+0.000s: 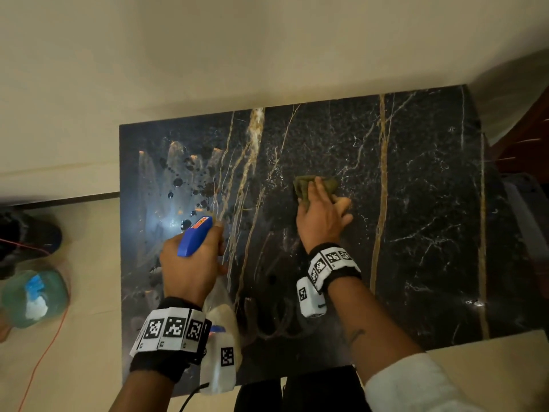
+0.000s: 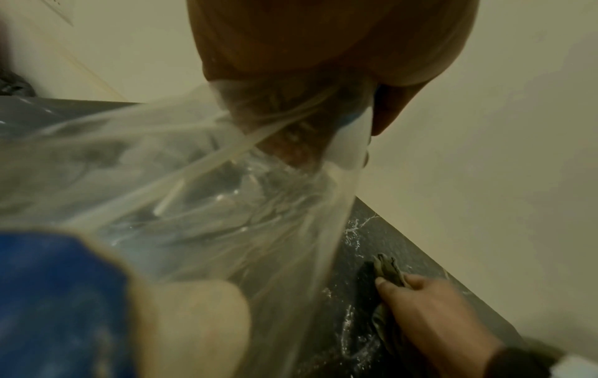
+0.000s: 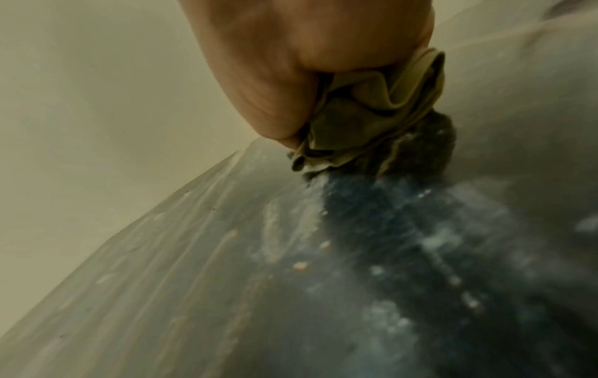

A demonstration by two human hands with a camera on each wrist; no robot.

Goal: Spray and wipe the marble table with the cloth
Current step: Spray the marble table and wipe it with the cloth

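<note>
A black marble table [image 1: 416,233] with gold and white veins fills the head view. Dark droplets and wet streaks [image 1: 184,179] lie on its left part. My left hand [image 1: 193,263] grips a clear spray bottle [image 1: 219,298] with a blue head [image 1: 196,236], held above the table's left side, nozzle towards the droplets. My right hand [image 1: 323,215] holds a crumpled olive cloth [image 1: 315,185] down on the table's middle. In the right wrist view the fingers [image 3: 291,76] bunch the cloth [image 3: 365,120] against the marble [image 3: 388,255]. The left wrist view shows the bottle [image 2: 194,179] close up and my right hand [image 2: 430,307] on the cloth [image 2: 388,268].
Cream floor [image 1: 208,55] surrounds the table. On the floor at left stand a green bottle with a blue and white label [image 1: 35,295] and a dark object [image 1: 26,233]; an orange cord [image 1: 44,352] runs there. Dark wooden furniture [image 1: 528,138] stands at the right.
</note>
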